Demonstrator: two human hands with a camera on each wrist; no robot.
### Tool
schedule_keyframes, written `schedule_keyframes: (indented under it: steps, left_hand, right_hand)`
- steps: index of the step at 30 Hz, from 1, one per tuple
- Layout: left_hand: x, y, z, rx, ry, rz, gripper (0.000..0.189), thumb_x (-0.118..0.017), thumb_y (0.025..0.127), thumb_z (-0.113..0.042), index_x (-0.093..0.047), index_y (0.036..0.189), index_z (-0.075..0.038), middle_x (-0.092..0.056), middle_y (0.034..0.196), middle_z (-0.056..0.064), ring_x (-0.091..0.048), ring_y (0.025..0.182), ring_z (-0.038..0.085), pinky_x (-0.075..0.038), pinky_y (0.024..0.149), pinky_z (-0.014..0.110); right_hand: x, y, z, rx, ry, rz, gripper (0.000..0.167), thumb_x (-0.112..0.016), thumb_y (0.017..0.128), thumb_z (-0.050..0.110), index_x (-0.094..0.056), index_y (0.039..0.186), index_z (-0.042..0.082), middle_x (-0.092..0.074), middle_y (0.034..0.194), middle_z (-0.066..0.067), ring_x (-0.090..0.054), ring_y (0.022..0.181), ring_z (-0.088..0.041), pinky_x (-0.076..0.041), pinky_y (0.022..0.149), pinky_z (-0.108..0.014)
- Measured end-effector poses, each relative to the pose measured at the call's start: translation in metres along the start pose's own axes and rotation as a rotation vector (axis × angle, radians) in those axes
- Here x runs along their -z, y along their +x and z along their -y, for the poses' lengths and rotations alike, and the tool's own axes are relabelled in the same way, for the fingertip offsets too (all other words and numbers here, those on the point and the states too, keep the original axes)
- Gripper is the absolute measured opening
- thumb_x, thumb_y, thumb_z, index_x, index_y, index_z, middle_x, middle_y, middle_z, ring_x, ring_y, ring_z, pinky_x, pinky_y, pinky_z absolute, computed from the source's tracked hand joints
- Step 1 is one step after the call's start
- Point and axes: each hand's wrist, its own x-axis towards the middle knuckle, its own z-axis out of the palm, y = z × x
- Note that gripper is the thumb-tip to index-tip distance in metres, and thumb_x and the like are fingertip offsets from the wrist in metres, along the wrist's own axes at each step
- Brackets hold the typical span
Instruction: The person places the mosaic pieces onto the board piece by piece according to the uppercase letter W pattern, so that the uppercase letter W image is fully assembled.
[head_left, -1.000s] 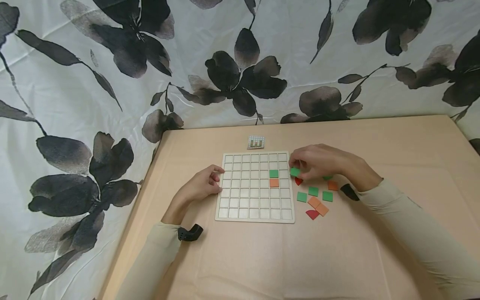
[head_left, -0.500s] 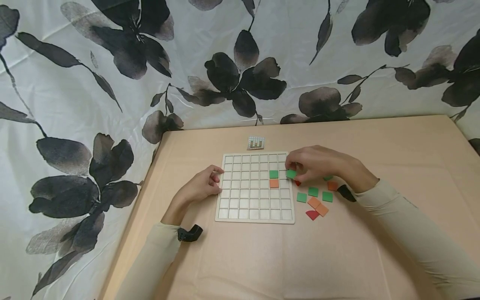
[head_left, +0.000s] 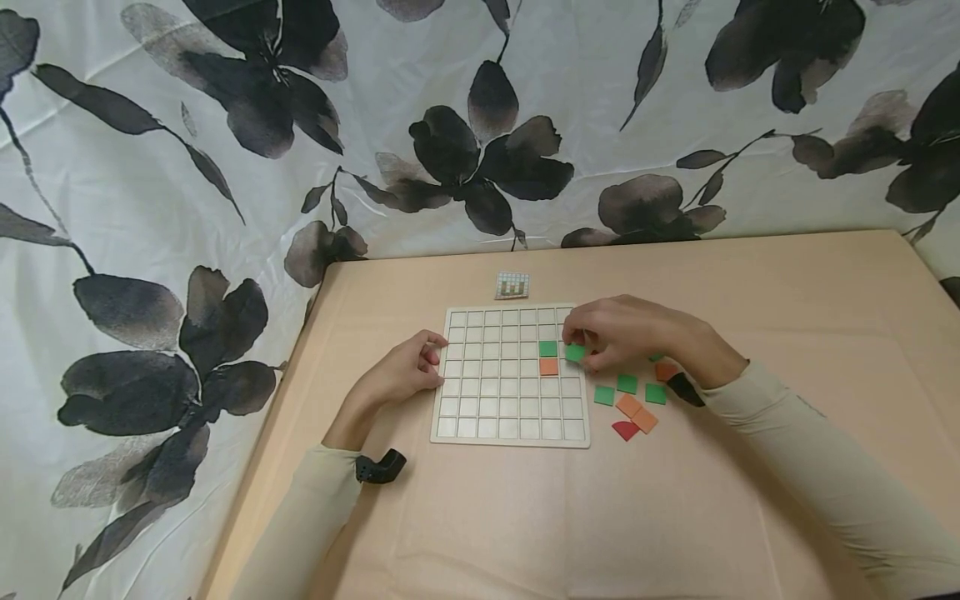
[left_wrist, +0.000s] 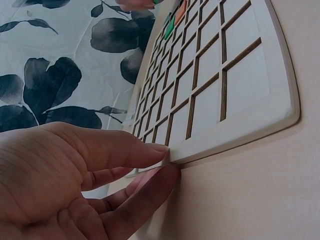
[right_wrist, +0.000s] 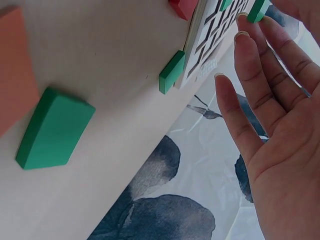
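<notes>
A white grid board [head_left: 487, 408] lies on the table, with a green square tile [head_left: 548, 348] and, just below it, an orange square tile [head_left: 549, 367] in its cells. My left hand [head_left: 397, 367] pinches the board's left edge; the left wrist view has the thumb [left_wrist: 125, 150] at the rim and a finger beneath it. Over the board's right edge, my right hand [head_left: 626, 332] pinches another green tile [head_left: 575, 353] between thumb and fingertips. That tile [right_wrist: 257, 10] shows at the top of the right wrist view, partly covered by the fingers.
Right of the board lie loose green tiles [head_left: 603, 395], orange tiles [head_left: 643, 419] and a red piece with a curved side [head_left: 624, 430]. A small card with a printed grid [head_left: 512, 285] sits behind the board. A floral cloth [head_left: 420, 67] hangs beyond the table's far edge.
My right hand has moved left and slightly toward me, bringing the green tile from beside the board to over its right edge. The left hand has stayed put.
</notes>
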Motion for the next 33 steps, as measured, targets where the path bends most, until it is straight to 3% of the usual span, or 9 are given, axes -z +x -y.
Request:
schedule_keyframes:
  steps: [33]
  left_hand:
    - [0.000,0.000,-0.002,0.011,-0.001,0.003,0.053,-0.069,0.090,0.003,-0.047,0.139,-0.003,-0.049,0.103,0.011,-0.051,0.085,0.020,-0.044,0.070,0.028]
  right_hand:
    - [-0.017,0.015,0.017,0.072,0.003,0.019,0.022,-0.074,0.081,0.021,-0.070,0.103,0.025,-0.060,0.088,0.006,-0.051,0.078,-0.007,-0.044,0.067,-0.027]
